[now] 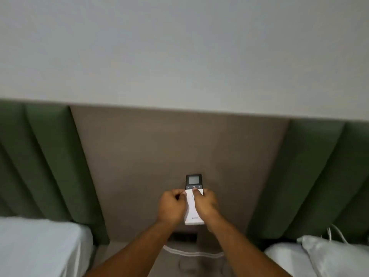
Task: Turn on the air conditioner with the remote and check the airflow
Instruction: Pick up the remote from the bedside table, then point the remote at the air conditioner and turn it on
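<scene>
A slim remote [193, 182] with a dark top, a small grey screen and a white lower body is held upright in front of a brown padded wall panel [179, 144]. My right hand [205, 204] grips its right side, with the thumb resting on the button row just under the screen. My left hand [172, 206] curls round the remote's left edge. The white lower end of the remote [194, 219] shows between my wrists. No air conditioner is in view.
Green padded panels [46, 156] flank the brown one on both sides. A white bed [40, 246] lies at lower left and a white pillow [329, 256] at lower right. A low bedside surface [191, 256] sits under my forearms. The plain wall [179, 47] fills the upper half.
</scene>
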The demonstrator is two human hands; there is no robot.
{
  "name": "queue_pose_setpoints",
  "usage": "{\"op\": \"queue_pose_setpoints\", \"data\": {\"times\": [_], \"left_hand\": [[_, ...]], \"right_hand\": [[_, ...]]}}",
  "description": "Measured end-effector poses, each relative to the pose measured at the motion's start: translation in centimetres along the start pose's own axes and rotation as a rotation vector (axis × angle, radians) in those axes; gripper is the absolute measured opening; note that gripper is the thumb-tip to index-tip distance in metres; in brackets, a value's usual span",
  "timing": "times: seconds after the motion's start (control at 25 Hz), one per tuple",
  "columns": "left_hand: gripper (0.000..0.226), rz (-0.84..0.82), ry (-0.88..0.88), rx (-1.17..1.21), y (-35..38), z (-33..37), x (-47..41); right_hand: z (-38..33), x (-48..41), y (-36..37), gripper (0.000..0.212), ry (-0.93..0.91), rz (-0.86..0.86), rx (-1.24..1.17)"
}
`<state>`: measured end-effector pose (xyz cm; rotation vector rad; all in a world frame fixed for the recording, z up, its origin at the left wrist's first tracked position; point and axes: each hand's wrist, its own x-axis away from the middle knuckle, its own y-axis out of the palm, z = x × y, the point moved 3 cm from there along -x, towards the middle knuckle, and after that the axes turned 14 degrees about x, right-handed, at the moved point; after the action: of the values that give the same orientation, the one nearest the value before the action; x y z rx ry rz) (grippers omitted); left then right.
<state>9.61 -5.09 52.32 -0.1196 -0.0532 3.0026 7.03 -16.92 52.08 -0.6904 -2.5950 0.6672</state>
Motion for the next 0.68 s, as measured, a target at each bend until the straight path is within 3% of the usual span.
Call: {"op": "queue_pose_setpoints", "data": {"times": [0.16, 0.36, 0.52, 0.68], "left_hand": [[0.037, 0.027, 0.238, 0.003, -1.5, 19.4, -2.0], [0.028, 0.145, 0.532, -0.008, -4.2, 39.4, -0.6], [0.027, 0.17, 0.656, 0.02, -5.7, 47.2, 1.5], [0.027, 0.204, 0.69, 0.003, -6.3, 49.2, 2.8]], "right_hand": [[-16.7, 4.6, -9.6, 0.033, -0.191, 0.124, -0.051], [-32.6, 12.3, -19.2, 0.041, -0.375, 0.219, -0.167], [-38.2, 17.4, -23.2, 0.031, -0.458, 0.215, -0.235], [-39.5, 19.5, -24.3, 0.029, -0.514, 0.207, -0.232]]}}
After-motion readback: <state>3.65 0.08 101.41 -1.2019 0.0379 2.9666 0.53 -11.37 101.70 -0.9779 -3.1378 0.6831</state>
